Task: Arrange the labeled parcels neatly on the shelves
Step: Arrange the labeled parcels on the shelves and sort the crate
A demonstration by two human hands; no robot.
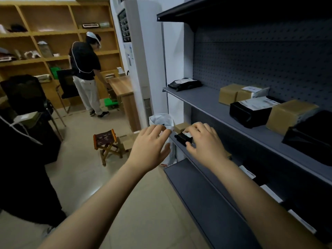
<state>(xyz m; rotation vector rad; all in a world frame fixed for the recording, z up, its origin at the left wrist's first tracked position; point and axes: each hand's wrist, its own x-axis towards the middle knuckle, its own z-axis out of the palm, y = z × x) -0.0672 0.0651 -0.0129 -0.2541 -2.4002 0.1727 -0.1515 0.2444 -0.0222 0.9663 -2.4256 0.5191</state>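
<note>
The right hand curls over a small black parcel, fingers on its far labelled side and thumb at its near edge. The parcel sits at the very left end of the lower shelf, its long axis seemingly along the front lip. The left hand hangs spread and empty just beyond that end, touching nothing. A small cardboard box sits close behind the parcel, so the open room seems to lie rightward along the shelf, while the left end is a drop-off.
</note>
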